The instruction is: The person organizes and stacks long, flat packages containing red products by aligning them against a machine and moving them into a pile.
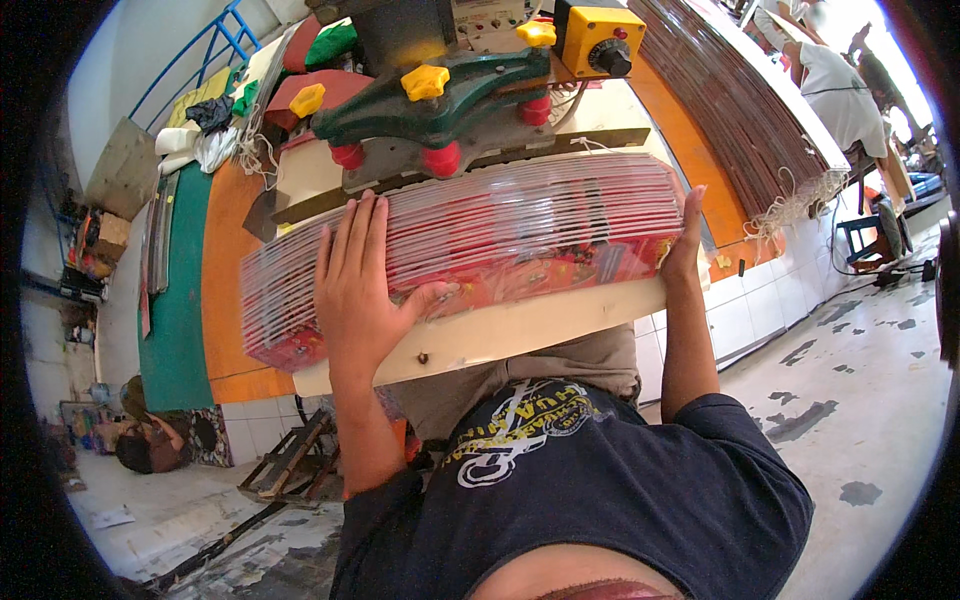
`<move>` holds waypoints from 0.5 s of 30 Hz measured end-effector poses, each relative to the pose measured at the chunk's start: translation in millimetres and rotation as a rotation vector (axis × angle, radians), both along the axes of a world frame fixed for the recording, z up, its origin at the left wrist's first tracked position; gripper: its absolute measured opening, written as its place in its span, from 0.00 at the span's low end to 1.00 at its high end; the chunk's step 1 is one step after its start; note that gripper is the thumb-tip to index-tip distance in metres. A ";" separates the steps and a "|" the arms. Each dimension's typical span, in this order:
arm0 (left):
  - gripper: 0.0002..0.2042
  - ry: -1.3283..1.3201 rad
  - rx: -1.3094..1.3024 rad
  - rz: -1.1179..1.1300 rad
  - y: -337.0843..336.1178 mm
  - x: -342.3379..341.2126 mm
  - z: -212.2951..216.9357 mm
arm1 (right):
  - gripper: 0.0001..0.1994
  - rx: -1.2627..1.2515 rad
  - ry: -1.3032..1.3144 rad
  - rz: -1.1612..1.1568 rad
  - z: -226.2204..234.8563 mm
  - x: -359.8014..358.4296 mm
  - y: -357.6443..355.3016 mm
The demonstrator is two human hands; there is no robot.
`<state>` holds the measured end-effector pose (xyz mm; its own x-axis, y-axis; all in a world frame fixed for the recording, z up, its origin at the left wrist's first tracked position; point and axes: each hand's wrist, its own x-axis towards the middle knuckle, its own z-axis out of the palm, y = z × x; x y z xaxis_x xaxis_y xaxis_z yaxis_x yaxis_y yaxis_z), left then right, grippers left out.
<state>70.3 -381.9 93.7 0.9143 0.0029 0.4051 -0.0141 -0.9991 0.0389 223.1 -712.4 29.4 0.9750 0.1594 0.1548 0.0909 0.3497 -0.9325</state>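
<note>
A long row of thin, clear plastic packets [530,225] with red printing lies slightly slanted before me, its many edges overlapping. My left hand [360,290] rests on the left part of the row, fingers stretched and thumb apart. At the right end, my right hand [683,245] is set against the packets with its fingers extended upward; some of that hand's fingers are hidden. Under the row is a cream board [490,335] with a dark spot near its front edge. Just behind the packets stands a dark green machine head [440,105] with yellow star knobs and red fittings.
A yellow control box [597,42] with a black dial sits beside the machine. Tall stacked sheets [740,100] lie at the right on the orange tabletop [235,300]. A green surface [175,320] adjoins at left. Other people [840,90] are at far right and lower left.
</note>
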 end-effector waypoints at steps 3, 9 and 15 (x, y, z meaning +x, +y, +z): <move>0.53 -0.016 0.002 0.003 1.4 -1.9 -0.3 | 0.43 0.006 0.019 -0.030 -1.0 0.4 2.0; 0.52 -0.086 -0.023 -0.008 3.1 1.9 -6.1 | 0.42 0.040 0.025 -0.047 -14.9 6.7 -9.6; 0.52 -0.121 -0.050 -0.001 4.1 -4.4 -4.4 | 0.41 0.111 0.056 -0.041 -27.7 15.4 -14.1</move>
